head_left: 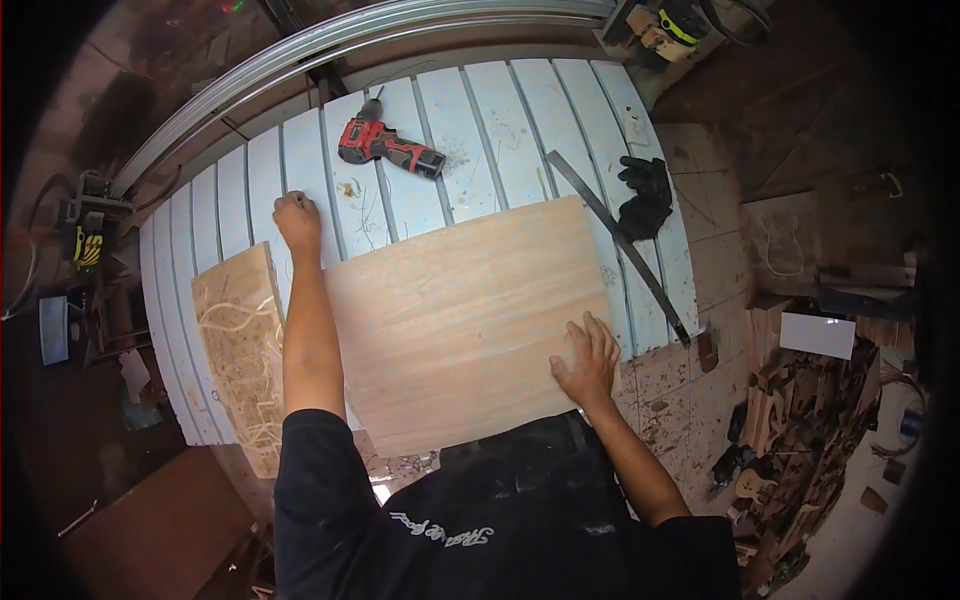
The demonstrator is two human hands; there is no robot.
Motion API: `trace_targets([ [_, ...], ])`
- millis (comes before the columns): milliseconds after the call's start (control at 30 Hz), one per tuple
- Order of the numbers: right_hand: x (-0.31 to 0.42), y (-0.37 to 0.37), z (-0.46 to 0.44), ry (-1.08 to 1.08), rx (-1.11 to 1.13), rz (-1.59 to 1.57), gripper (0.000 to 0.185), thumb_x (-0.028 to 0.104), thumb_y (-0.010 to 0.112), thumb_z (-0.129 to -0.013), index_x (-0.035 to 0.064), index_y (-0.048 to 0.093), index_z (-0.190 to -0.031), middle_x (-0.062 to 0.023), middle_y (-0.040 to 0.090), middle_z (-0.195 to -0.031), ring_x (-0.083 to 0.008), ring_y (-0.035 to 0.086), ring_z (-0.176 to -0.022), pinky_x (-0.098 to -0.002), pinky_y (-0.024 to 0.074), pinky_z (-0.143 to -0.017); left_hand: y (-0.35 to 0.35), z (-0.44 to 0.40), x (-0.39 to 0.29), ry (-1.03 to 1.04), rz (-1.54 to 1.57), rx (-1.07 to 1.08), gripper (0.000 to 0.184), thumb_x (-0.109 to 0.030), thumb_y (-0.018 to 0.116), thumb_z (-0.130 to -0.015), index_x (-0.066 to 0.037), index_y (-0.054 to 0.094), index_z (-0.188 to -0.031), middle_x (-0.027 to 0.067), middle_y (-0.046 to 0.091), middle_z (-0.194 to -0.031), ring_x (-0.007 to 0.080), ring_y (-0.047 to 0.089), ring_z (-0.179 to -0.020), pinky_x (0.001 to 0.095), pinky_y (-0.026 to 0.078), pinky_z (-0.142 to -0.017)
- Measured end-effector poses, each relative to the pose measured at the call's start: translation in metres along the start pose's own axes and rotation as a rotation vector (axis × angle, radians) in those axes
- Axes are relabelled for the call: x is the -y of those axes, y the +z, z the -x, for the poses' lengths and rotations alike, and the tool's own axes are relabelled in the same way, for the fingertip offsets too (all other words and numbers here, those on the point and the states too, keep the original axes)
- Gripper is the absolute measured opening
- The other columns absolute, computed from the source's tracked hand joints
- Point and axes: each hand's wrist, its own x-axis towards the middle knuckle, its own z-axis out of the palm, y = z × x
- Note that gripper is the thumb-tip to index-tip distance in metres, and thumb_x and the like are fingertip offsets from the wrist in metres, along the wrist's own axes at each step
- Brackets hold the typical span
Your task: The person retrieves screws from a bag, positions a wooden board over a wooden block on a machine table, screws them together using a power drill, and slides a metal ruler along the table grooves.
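A light-brown wooden board (460, 320) lies on the slatted white table in front of my body. My right hand (588, 358) rests on its right side, fingers spread over the surface. Beyond the board's upper left corner, my left hand (297, 218) is closed low over the slats; whatever its curled fingers hold, if anything, is hidden. Under my left forearm lies a narrower board (235, 330) with pale curved grooves across its face. A red and black cordless drill (385, 148) lies on its side, ahead and to the right of my left hand.
A dark metal straightedge (620, 240) lies slanted right of the board, near a black glove (644, 197). Small debris dots the white slatted table (500, 110). A metal rail (330, 50) crosses behind it. Wood offcuts (800, 410) are piled on the right.
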Motion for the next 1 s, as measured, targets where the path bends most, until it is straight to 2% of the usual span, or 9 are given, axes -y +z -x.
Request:
trace_targets([
  [100, 0.0, 0.0, 0.001, 0.01, 0.011, 0.012, 0.068, 0.035, 0.074, -0.077, 0.0096, 0.053, -0.136, -0.019, 0.04, -0.149, -0.0384, 0.034, -0.138, -0.055, 0.0256, -0.11, -0.003, 0.004, 0.001, 0.109, 0.013, -0.066, 0.018, -0.007, 0.061, -0.083, -0.001, 0.073, -0.095, 0.0218, 0.069, -0.095, 0.0403, 0.066, -0.087, 0.049, 0.052, -0.085],
  [233, 0.0, 0.001, 0.002, 0.006, 0.01, 0.019, 0.068, 0.035, 0.074, -0.077, 0.0095, 0.053, -0.136, -0.0187, 0.039, -0.149, -0.0383, 0.034, -0.138, -0.055, 0.0255, -0.11, -0.009, 0.001, -0.003, 0.102, 0.098, -0.016, 0.022, -0.003, 0.061, -0.081, -0.001, 0.073, -0.099, 0.0222, 0.07, -0.097, 0.0397, 0.066, -0.091, 0.0476, 0.052, -0.086],
  [300, 0.0, 0.001, 0.002, 0.004, 0.01, 0.026, 0.068, 0.035, 0.074, -0.077, 0.0095, 0.052, -0.137, -0.0186, 0.039, -0.149, -0.0382, 0.033, -0.139, -0.0551, 0.0254, -0.11, -0.009, 0.001, -0.005, 0.054, 0.134, 0.062, 0.025, -0.001, 0.06, -0.08, 0.0, 0.073, -0.101, 0.0214, 0.069, -0.105, 0.0383, 0.063, -0.099, 0.0461, 0.049, -0.091],
  [533, 0.002, -0.001, 0.002, 0.01, 0.02, 0.017, 0.069, 0.035, 0.074, -0.077, 0.0094, 0.052, -0.137, -0.0187, 0.039, -0.149, -0.0383, 0.033, -0.139, -0.0555, 0.0252, -0.111, -0.015, 0.002, -0.004, 0.06, 0.178, 0.029, 0.031, 0.0, 0.063, -0.078, -0.001, 0.071, -0.108, 0.0198, 0.069, -0.11, 0.0387, 0.063, -0.102, 0.0452, 0.049, -0.094],
  [600, 0.001, 0.0, 0.002, 0.009, 0.013, 0.017, 0.069, 0.035, 0.074, -0.077, 0.0092, 0.052, -0.137, -0.0187, 0.039, -0.149, -0.0384, 0.033, -0.139, -0.0557, 0.025, -0.111, -0.021, 0.003, -0.006, 0.063, 0.202, 0.079, 0.037, 0.0, 0.063, -0.078, -0.002, 0.069, -0.114, 0.0206, 0.067, -0.116, 0.0389, 0.062, -0.107, 0.0444, 0.048, -0.097],
  [833, 0.001, -0.001, 0.004, -0.004, 0.019, 0.017, 0.068, 0.035, 0.074, -0.078, 0.0091, 0.051, -0.137, -0.0191, 0.038, -0.149, -0.0391, 0.033, -0.139, -0.0561, 0.0247, -0.111, -0.048, 0.011, -0.001, 0.101, 0.281, -0.021, 0.044, 0.0, 0.063, -0.078, -0.001, 0.065, -0.122, 0.0212, 0.065, -0.122, 0.0364, 0.063, -0.111, 0.0431, 0.048, -0.099],
  [900, -0.001, 0.001, 0.005, -0.011, -0.003, 0.011, 0.068, 0.035, 0.074, -0.078, 0.0091, 0.051, -0.137, -0.0192, 0.039, -0.149, -0.0392, 0.032, -0.139, -0.0562, 0.0246, -0.111, -0.052, 0.018, 0.009, -0.156, 0.412, -0.052, 0.046, -0.001, 0.062, -0.078, -0.001, 0.063, -0.124, 0.0208, 0.067, -0.118, 0.0336, 0.066, -0.105, 0.0416, 0.052, -0.094],
  [1000, 0.0, 0.001, 0.004, -0.009, 0.006, 0.015, 0.068, 0.035, 0.074, -0.079, 0.0091, 0.051, -0.137, -0.0195, 0.039, -0.149, -0.0392, 0.033, -0.139, -0.0563, 0.0241, -0.111, -0.053, 0.025, 0.035, -0.19, 0.338, 0.042, 0.048, -0.001, 0.061, -0.078, 0.0, 0.063, -0.125, 0.0197, 0.069, -0.113, 0.0316, 0.068, -0.1, 0.04, 0.054, -0.088],
])
